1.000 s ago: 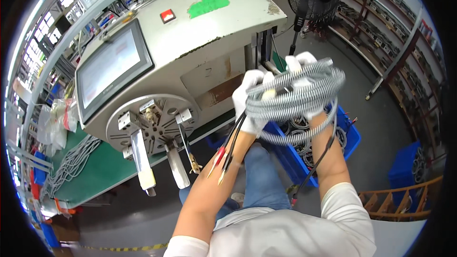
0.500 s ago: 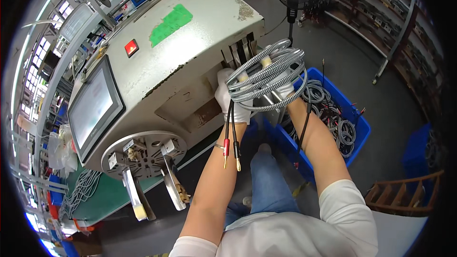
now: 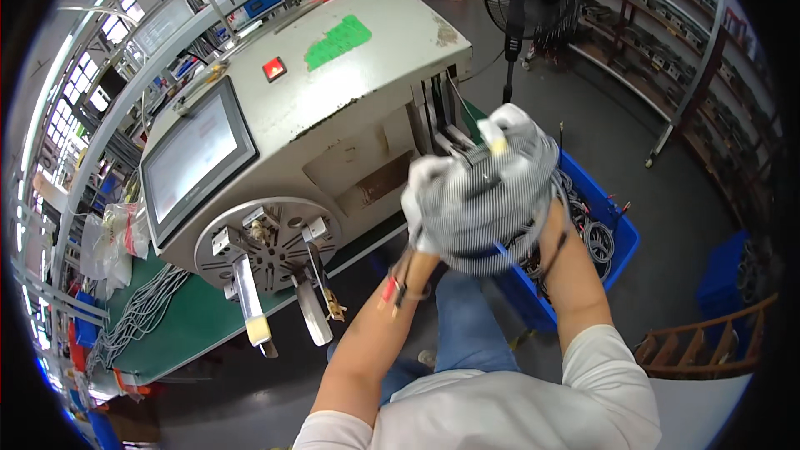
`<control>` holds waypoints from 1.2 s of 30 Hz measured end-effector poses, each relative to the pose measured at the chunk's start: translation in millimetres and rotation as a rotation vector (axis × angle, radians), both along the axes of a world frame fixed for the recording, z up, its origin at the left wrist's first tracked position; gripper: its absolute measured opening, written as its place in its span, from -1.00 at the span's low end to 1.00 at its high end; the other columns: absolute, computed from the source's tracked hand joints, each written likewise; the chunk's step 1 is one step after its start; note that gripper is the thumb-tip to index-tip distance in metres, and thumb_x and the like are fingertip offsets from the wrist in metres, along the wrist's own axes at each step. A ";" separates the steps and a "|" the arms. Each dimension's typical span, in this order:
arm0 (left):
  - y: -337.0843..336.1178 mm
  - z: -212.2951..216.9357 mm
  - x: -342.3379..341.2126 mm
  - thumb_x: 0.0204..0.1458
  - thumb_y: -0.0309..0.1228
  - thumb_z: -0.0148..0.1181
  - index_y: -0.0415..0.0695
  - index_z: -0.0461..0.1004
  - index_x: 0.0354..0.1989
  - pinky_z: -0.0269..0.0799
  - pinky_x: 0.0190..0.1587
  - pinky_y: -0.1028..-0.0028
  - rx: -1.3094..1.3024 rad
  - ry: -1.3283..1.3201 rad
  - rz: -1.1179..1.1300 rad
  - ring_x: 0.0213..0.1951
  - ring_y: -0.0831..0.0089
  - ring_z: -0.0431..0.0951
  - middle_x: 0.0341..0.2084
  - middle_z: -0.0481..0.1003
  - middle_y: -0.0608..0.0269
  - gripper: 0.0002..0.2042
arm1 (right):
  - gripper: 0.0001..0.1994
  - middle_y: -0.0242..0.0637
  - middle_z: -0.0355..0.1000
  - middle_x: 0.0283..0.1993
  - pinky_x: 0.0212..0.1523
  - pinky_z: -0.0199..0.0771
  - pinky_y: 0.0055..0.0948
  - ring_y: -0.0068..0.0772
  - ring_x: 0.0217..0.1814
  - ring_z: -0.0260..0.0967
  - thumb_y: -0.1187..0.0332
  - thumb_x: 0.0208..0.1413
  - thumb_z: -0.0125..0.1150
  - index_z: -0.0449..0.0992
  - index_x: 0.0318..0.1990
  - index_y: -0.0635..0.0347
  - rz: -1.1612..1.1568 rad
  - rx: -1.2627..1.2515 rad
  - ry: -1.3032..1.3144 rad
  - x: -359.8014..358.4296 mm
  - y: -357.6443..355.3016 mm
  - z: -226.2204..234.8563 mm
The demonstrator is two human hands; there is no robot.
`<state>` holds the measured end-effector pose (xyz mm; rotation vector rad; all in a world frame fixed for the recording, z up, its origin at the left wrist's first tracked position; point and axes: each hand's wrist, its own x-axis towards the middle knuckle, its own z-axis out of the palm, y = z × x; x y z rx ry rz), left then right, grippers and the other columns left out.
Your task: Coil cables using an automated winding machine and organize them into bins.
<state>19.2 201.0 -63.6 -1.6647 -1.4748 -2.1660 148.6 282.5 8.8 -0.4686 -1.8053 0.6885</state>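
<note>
Fingers (image 3: 493,128) on left hand (image 3: 423,200) and right hand (image 3: 512,123) were clamped round a blurry coil (image 3: 487,229), right of frame centre, long axis slanting up rightward, neither hand really nearer.

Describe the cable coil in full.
The coil is a thick bundle of loops in a striped grey-and-white sleeve that looks braided; motion blur hides finer detail. It is held up in front of the person, between the gloved left hand at its left side and the gloved right hand at its top. Leads with a red end and a black end show over the left forearm. In view it overlaps the blue bin; contact there is unclear.
</note>
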 end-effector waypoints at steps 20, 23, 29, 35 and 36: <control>-138.4 6.1 -0.9 -0.12 -0.51 0.24 -0.23 0.32 0.03 0.36 -0.01 0.49 -0.853 -0.092 -0.424 -0.10 0.43 0.47 -0.16 0.46 0.12 -0.53 | -0.76 -0.30 0.42 -0.51 -0.40 0.36 -0.51 -0.57 -0.44 0.34 0.40 -0.19 0.35 0.48 -0.32 0.22 0.523 -0.712 -0.951 43.9 -69.4 -9.9; -146.7 9.4 -12.5 -0.11 -0.54 0.24 -0.25 0.37 -0.14 0.36 -0.16 0.60 -0.929 -0.320 -0.548 -0.29 0.66 0.40 -0.37 0.44 0.36 -0.68 | -0.77 -0.36 0.40 -0.53 -0.43 0.35 -0.56 -0.64 -0.46 0.33 0.42 -0.17 0.35 0.48 -0.32 0.24 0.565 -0.760 -0.909 38.6 -75.2 -10.2; -161.2 8.1 -8.1 -0.11 -0.51 0.28 -0.22 0.37 -0.19 0.36 -0.25 0.62 -0.916 -0.417 -0.426 -0.37 0.67 0.38 -0.43 0.42 0.37 -0.70 | -0.79 -0.46 0.35 -0.58 -0.61 0.19 -0.69 -0.71 -0.62 0.22 0.44 -0.15 0.36 0.45 -0.35 0.25 0.568 -0.601 -0.599 18.7 -96.9 -33.4; -174.3 -9.1 -35.3 -0.07 -0.49 0.27 -0.25 0.38 -0.19 0.41 -0.20 0.56 -0.939 -0.638 -0.571 -0.31 0.61 0.45 -0.40 0.47 0.27 -0.72 | -0.88 -0.41 0.33 -0.61 -0.71 0.11 -0.63 -0.69 -0.73 0.16 0.52 -0.08 0.26 0.43 -0.39 0.27 0.517 -1.066 -0.331 14.0 -98.3 -38.3; -176.8 -11.4 -35.5 -0.03 -0.48 0.25 -0.27 0.37 -0.23 0.45 -0.25 0.56 -0.949 -0.560 -0.525 -0.37 0.58 0.49 -0.45 0.47 0.26 -0.76 | -0.88 -0.41 0.34 -0.60 -0.68 0.15 -0.64 -0.67 -0.70 0.20 0.51 -0.07 0.26 0.43 -0.39 0.26 0.507 -1.044 -0.378 11.6 -99.5 -38.8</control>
